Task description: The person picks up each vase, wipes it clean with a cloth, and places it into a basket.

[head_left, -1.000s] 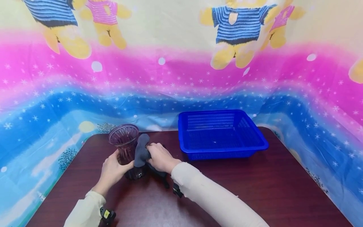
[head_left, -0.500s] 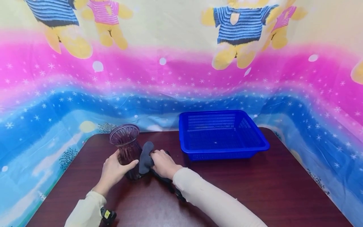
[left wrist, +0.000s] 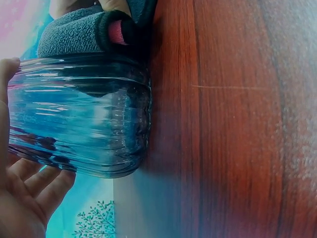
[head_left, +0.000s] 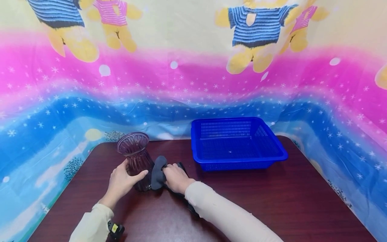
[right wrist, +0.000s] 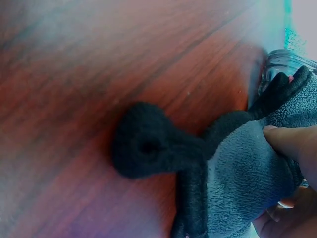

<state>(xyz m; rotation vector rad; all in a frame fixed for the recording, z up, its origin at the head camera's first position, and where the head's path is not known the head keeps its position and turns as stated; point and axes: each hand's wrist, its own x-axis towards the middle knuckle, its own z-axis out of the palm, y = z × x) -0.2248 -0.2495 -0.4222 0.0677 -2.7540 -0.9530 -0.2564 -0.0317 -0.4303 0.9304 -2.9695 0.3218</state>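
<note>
"Vase [head_left: 140, 164] first: where does it stand?"

"On the dark red-brown table [head_left: 257, 201], toward the left, flared mouth up. It's ribbed, see-through purple glass (rather bluer in the left wrist view)."

"And the left hand [head_left: 119, 178]?"

"Holding the vase about the middle, thumb on one side and fingers round the other, so the grip is spread as wide as the glass."

"What has the right hand [head_left: 176, 178] got?"

"A bunched grey cloth [head_left: 158, 174], pinched between thumb and fingers. Its front fold lies against the lower side of the vase."

"Anything more on that cloth?"

"It's black-edged, with a small pink patch [left wrist: 117, 32] showing in a fold. A dark rounded end [right wrist: 141, 141] sticks out over the table in the right wrist view; I can't tell what it is."

"Beyond the hands?"

"A blue plastic basket [head_left: 239, 160] with mesh sides, near the table's far edge, right of the vase and well apart from it. Behind everything, a printed backdrop [head_left: 169, 87] in pink and blue bands."
</note>
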